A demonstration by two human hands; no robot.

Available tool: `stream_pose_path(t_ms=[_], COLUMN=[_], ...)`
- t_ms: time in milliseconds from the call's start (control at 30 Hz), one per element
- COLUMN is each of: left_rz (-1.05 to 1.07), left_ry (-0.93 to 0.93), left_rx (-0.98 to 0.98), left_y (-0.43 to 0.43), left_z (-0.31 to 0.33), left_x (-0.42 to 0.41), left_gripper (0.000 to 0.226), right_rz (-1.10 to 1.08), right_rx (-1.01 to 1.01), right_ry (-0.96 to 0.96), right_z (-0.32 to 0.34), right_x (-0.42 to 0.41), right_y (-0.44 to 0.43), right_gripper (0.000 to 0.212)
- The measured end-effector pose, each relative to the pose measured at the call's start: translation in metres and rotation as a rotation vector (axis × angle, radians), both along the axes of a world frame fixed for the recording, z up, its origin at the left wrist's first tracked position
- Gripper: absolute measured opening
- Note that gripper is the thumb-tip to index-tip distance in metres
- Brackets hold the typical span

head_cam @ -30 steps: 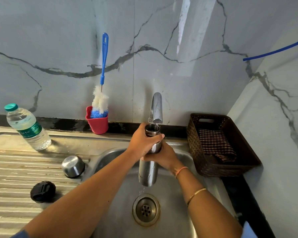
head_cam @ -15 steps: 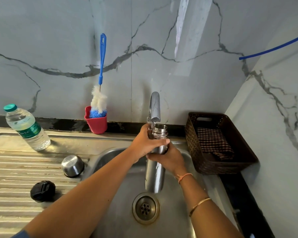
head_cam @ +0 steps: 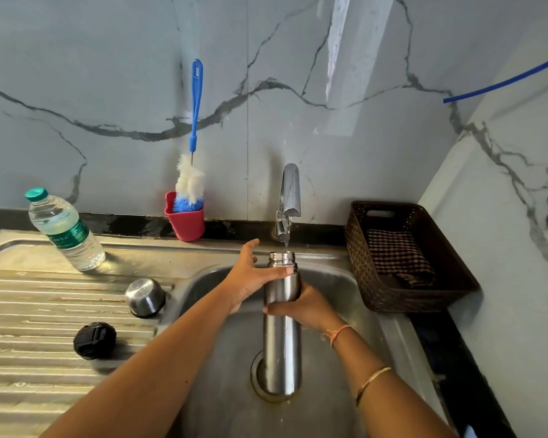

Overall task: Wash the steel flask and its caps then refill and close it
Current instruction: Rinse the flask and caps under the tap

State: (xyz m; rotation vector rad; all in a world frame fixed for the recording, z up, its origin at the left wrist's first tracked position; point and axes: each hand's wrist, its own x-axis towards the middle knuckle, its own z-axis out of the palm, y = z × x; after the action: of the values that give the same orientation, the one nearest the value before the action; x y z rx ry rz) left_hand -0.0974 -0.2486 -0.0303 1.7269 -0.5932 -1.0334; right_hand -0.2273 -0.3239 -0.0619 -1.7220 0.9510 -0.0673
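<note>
Steel flask (head_cam: 282, 339), uncapped, held upright over the sink basin (head_cam: 336, 279) with its open, threaded mouth directly under the tap (head_cam: 290, 197); a thin stream of water falls from the spout into the opening. The flask is a tall, narrow cylinder of polished steel with a slightly narrower neck, and its base hangs above the drain. Right hand (head_cam: 304, 306) wraps around the upper body of the flask from the right, fingers closed on it. Left hand (head_cam: 250, 276) rests against the neck from the left, thumb laid across the shoulder and fingers extended loosely, not clasped. On the ribbed draining board (head_cam: 29, 311) to the left lie the steel outer cap (head_cam: 145, 297), dome up, and the black inner cap (head_cam: 94, 340), well apart from the flask. Behind them stands a plastic water bottle (head_cam: 64, 230).
</note>
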Motion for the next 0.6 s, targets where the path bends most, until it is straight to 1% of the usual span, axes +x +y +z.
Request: stream_pose_path(t_ms=[67,167,233,267,333,433,500,533,567,600], left_rz=[0.023,0.106,0.128,0.127,0.140,0.163,0.155,0.149,0.140,0.131], left_ry=[0.033,0.127,0.171,0.162,0.146,0.137,0.132,0.136,0.137,0.134], left_rx=[0.006,0.069,0.124,0.152,0.195,0.238,0.271,0.281,0.289,0.296], left_y=[0.000,-0.002,-0.001,0.000,0.003,0.005,0.008,0.009,0.010,0.011], left_z=[-0.002,-0.006,-0.008,-0.009,-0.011,-0.015,-0.014,-0.014,-0.014,-0.015], left_x=[-0.001,-0.003,-0.004,-0.004,-0.003,-0.003,-0.006,-0.008,-0.009,-0.011], left_gripper=[0.099,0.086,0.074,0.067,0.054,0.037,0.020,0.013,0.013,0.019], right_rz=[-0.004,-0.006,-0.003,-0.010,-0.020,0.052,0.068,0.077,0.080,0.101], right_rx=[0.124,0.339,0.467,0.521,0.607,0.643,0.616,0.636,0.613,0.600], right_ry=[0.007,0.101,0.172,0.195,0.213,0.203,0.137,0.074,0.039,-0.001], right_z=[0.000,-0.002,-0.008,-0.010,-0.013,-0.013,-0.014,-0.015,-0.009,-0.008], right_x=[-0.001,-0.003,-0.003,-0.005,-0.007,-0.011,-0.010,-0.008,-0.007,-0.007], right_y=[0.002,-0.001,-0.003,-0.004,-0.006,-0.004,-0.003,-0.004,-0.002,-0.002], right_gripper=[0.038,0.040,0.054,0.062,0.068,0.060,0.052,0.045,0.036,0.028])
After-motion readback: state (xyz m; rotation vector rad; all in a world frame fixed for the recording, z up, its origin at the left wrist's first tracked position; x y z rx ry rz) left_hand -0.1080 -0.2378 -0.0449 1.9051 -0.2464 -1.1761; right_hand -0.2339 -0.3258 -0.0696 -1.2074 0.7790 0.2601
